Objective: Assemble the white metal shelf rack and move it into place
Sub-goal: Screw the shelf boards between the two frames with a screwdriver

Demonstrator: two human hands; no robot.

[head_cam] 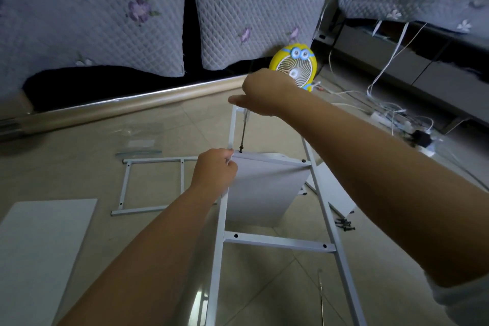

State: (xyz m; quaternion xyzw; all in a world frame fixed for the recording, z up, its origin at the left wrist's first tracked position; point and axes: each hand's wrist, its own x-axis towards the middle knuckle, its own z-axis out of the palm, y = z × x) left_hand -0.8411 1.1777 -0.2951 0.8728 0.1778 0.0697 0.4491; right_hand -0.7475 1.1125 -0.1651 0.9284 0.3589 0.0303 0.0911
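A white metal ladder-shaped side frame (277, 242) stands tilted in the middle of the view. A white shelf panel (264, 190) hangs under its upper crossbar. My right hand (264, 95) grips the handle of a screwdriver (244, 131). Its tip sits on a dark screw (241, 150) at the left end of that crossbar. My left hand (215, 171) grips the frame's left upright and the panel's corner just beside the screw. A second white side frame (152, 185) lies flat on the floor to the left.
Another white panel (39, 246) lies at the lower left, and one more (333, 188) behind the frame on the right. Several dark screws (344, 225) lie on the tile. A yellow fan (293, 66), tangled cables (391, 111) and a quilt-covered sofa (105, 13) stand beyond.
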